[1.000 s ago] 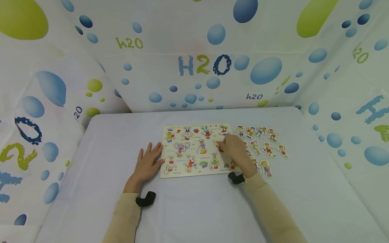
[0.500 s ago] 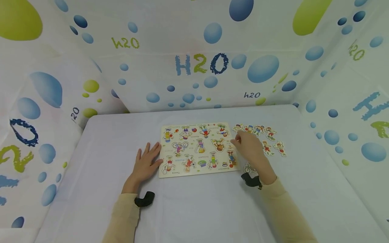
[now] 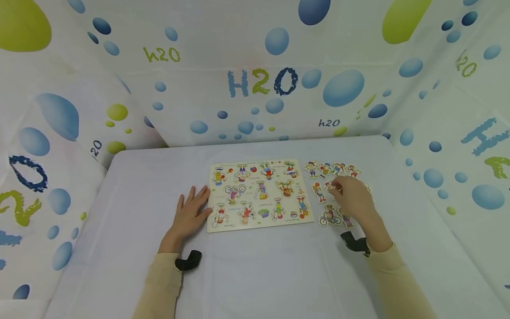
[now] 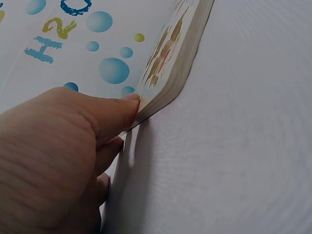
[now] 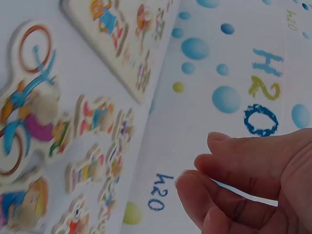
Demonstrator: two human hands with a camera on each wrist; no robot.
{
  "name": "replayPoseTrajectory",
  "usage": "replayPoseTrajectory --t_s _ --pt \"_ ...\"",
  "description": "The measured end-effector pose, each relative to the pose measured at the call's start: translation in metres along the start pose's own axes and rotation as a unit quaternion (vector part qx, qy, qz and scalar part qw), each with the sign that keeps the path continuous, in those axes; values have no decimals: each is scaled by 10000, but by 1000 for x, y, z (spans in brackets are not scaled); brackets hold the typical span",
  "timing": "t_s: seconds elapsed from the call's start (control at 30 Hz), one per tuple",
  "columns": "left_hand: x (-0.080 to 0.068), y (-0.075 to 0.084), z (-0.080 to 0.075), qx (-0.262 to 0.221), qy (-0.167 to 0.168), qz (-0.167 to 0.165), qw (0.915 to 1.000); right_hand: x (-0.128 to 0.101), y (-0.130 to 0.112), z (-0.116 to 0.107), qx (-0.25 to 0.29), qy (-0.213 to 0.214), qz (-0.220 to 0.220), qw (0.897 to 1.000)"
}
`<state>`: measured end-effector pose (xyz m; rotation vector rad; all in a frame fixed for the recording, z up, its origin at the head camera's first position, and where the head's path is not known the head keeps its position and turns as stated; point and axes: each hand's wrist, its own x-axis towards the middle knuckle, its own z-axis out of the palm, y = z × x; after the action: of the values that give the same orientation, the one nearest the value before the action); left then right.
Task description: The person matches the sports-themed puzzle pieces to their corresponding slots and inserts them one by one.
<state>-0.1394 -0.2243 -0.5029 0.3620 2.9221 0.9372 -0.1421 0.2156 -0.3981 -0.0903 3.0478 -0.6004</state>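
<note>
The board (image 3: pixel 260 195) lies flat near the middle of the surface (image 3: pixel 255 266), its recesses printed with small sports figures. The left hand (image 3: pixel 190 215) rests flat on the surface at the board's left edge, fingers straight and slightly spread, holding nothing; the left wrist view shows a fingertip (image 4: pixel 130 99) pressed against the board's near corner (image 4: pixel 170 78). The loose pieces (image 3: pixel 324 169) lie in rows just right of the board, flat and apart from one another, with a cyclist piece (image 3: pixel 330 218) nearest the board's lower right corner. The right hand (image 3: pixel 353 198) hovers over the middle of these pieces, covering several of them. Its fingers (image 5: pixel 229 161) are curled with the tips drawn close together; the right wrist view shows nothing between them, and the head view cannot confirm contact with any piece below. In the right wrist view the cyclist piece (image 5: pixel 27 107) and other figures (image 5: pixel 97 117) lie flat beneath the hand, with the board (image 5: pixel 131 39) beyond. A black strap (image 3: pixel 354 243) sits at the right wrist and another (image 3: pixel 189 260) at the left. Printed sheeting (image 3: pixel 263 84) walls the surface on 3 sides.
</note>
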Motion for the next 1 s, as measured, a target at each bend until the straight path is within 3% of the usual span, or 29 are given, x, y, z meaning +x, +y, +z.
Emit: replayPoseTrajectory --t_s 0.23,0.63,1.0 --pt "0 0 0 -4 -9 -26 10000 -10 21 -1 -155 -247 -85 9995" --pt "-1 2 -2 -62 81 24 9999 -19 56 8 -5 -498 -879 9949" --pt "-2 2 -2 -94 78 55 9999 -23 68 17 101 -631 -782 9949"
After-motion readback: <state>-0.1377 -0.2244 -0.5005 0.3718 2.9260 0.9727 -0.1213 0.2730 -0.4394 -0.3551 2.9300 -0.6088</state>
